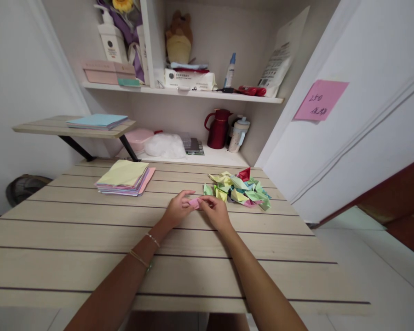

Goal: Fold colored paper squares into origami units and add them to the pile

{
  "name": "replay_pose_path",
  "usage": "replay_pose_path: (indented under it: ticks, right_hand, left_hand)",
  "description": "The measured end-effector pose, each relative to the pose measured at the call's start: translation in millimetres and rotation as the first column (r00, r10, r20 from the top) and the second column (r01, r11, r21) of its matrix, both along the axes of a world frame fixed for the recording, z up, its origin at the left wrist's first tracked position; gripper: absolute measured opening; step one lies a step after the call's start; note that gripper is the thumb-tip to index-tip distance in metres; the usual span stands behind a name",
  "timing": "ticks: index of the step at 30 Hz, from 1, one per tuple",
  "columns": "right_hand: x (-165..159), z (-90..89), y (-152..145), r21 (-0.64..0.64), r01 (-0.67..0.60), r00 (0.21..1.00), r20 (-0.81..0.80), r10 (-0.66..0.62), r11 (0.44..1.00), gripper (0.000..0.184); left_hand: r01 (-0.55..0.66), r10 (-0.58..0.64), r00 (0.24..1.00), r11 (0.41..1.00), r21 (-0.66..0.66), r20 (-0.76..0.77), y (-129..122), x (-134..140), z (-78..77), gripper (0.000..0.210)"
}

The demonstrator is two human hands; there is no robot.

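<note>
The left hand (178, 209) and right hand (217, 213) pinched a small, flat pink paper (194, 202) between them over the grooved, wood-grained table (193, 276). Angular, sharp-creased folded papers (239, 183) lay heaped near the right.

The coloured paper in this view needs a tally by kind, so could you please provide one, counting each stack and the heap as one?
Stacks: 2 (yellow-topped stack, blue-topped stack)
Heap of folded paper: 1
Pink piece held between left hand and right hand: 1
Pink note: 1
Total: 5
</note>
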State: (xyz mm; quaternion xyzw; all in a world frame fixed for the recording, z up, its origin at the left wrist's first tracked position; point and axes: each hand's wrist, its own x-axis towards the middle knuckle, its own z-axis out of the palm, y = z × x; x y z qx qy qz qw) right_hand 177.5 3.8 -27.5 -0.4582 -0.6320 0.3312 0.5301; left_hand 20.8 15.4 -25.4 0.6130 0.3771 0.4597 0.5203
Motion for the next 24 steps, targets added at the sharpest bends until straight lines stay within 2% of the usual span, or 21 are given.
replay_pose_path:
  ticks: [4,7,11,15,24]
  right_hand:
    - [0.8,0.9,-1.4,0.056,0.045,0.995,0.083,-0.049,0.997,0.019]
    - [-0.5,3.1,-4.1,0.099,0.036,0.992,0.119,-0.048,0.994,0.018]
    - [-3.2,4.7,-6.9,0.123,0.055,0.989,0.133,-0.071,0.991,0.016]
    - [-4.9,3.7,-6.7,0.111,0.083,0.99,0.101,-0.094,0.99,0.014]
    - [-4.8,-0.3,-3.5,0.065,0.101,0.995,0.017,-0.102,0.993,0.014]
  left_hand:
    - [-0.009,0.046,0.983,0.979,0.202,-0.178,-0.9,-0.8,-0.7,0.023]
    - [0.008,0.08,0.96,0.95,0.313,-0.268,-2.4,-1.7,-0.4,0.02]
    - [-0.026,0.16,0.937,0.918,0.396,-0.311,-3.6,-2.4,-1.3,0.02]
    - [-0.07,0.197,0.939,0.912,0.403,-0.283,-4.2,-0.3,-1.7,0.02]
    - [-0.195,0.25,0.954,0.937,0.291,-0.165,-5.7,6.6,0.2,0.026]
